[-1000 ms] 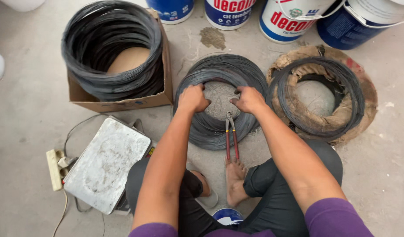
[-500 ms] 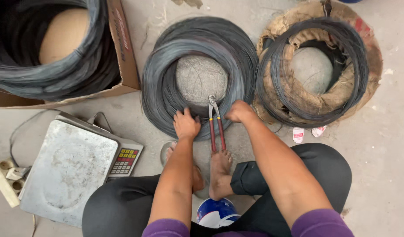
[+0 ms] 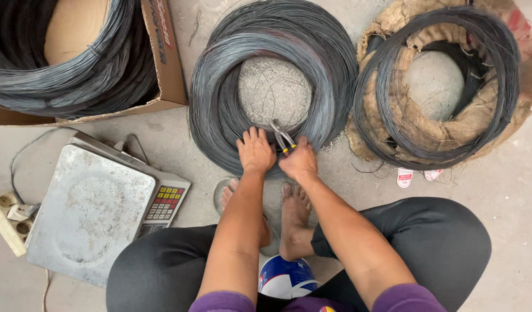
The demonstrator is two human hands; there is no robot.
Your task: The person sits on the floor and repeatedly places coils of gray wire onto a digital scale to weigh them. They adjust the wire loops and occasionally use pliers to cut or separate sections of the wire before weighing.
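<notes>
Lying on a grey, gritty concrete floor: one coil of dark wire, middle, directly before the seated person. Left hand flat on the coil's near edge, fingers spread. Right hand closed around pliers, tips at the wire. Cardboard box with a second coil, cut off top left. Burlap-wrapped coil, right, partly out of frame. Metal scale, lower left; its cable is hard to trace. Whether the pliers grip a strand cannot be told.
</notes>
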